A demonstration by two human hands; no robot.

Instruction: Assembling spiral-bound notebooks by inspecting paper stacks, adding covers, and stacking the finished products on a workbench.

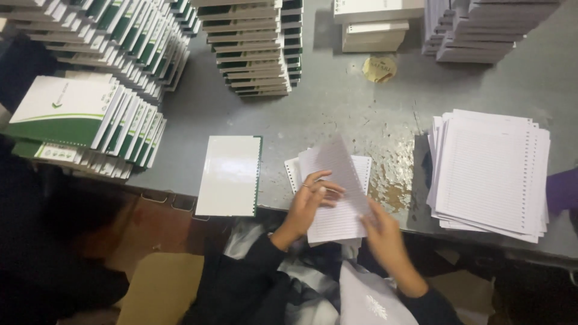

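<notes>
Both hands hold lined sheets (337, 198) at the table (361, 114) edge. Left hand (307, 204) fingers curl over them; right hand (385, 232) fingers grip underneath. A cover (229, 174) lies beside.

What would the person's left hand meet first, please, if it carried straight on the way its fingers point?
The left hand points right, across the lined sheets it holds; beyond them, probably the stack of lined paper, though depth is unclear.

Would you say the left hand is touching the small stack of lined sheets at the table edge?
Touching. The head view shows the left hand with its fingers lying flat on the lined sheets, while the right hand grips their lower corner.
</notes>
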